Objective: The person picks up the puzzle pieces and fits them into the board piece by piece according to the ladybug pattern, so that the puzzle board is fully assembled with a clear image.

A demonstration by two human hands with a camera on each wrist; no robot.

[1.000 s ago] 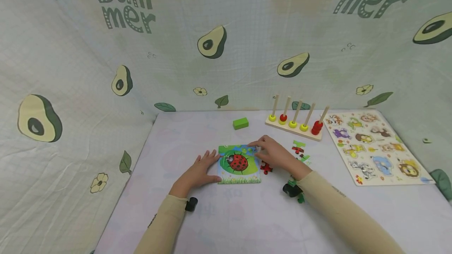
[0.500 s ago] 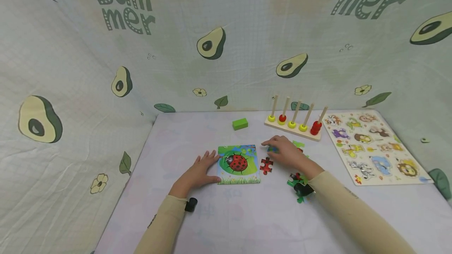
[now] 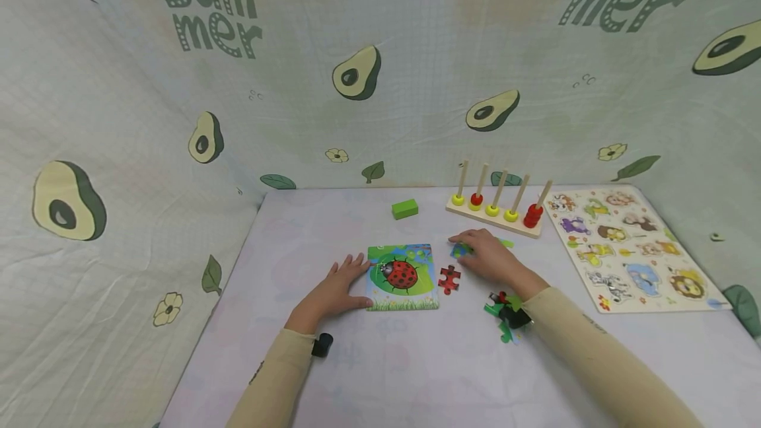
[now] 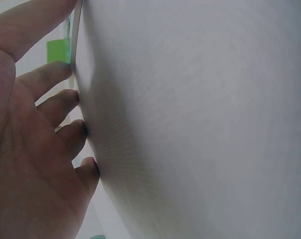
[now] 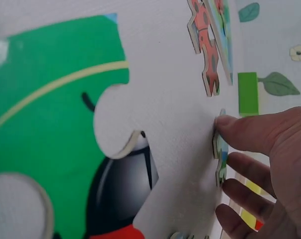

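In the head view my left hand (image 3: 339, 289) rests at the left edge of the square ladybug puzzle board (image 3: 403, 304), fingers spread and thumb at its lower corner. The left wrist view has its fingertips (image 4: 79, 128) down at the white surface. My right hand (image 3: 487, 259) is right of the board, over a blue-green puzzle piece (image 3: 458, 249). The right wrist view puts the thumb and fingers at this small piece (image 5: 222, 149), which lies on the table. A red puzzle piece (image 3: 448, 279) lies between board and right hand.
Several green and red pieces (image 3: 505, 332) lie under the right wrist. A green block (image 3: 405, 209) is behind the board. Farther right stand a peg stacker (image 3: 487, 217) with yellow and red rings and a flat animal puzzle board (image 3: 585, 269). A patterned cloth wall (image 3: 416, 150) rises behind.
My right hand has moved right, from the board's upper right corner to the blue-green piece. The red piece, partly covered before, is now in full view. My left hand stays put.
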